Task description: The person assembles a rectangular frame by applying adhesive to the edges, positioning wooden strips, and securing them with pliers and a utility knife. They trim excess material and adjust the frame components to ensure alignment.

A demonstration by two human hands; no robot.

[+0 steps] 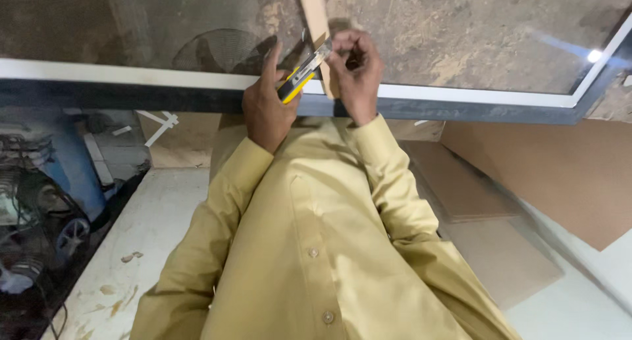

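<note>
Utility knife | clasped in left grip | right grip pinching its blade end

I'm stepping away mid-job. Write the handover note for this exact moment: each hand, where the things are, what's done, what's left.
Left hand: closed around the yellow and black utility knife, blade end up by the wooden strip.
Right hand: fingers pinched at the knife's tip, against the strip.
Strip leans across the white-framed glass panel; board sheets lie lower right.
Done: knife in hand, at the strip.
Left: no cut visible on the strip yet; blade extension unclear.
</note>
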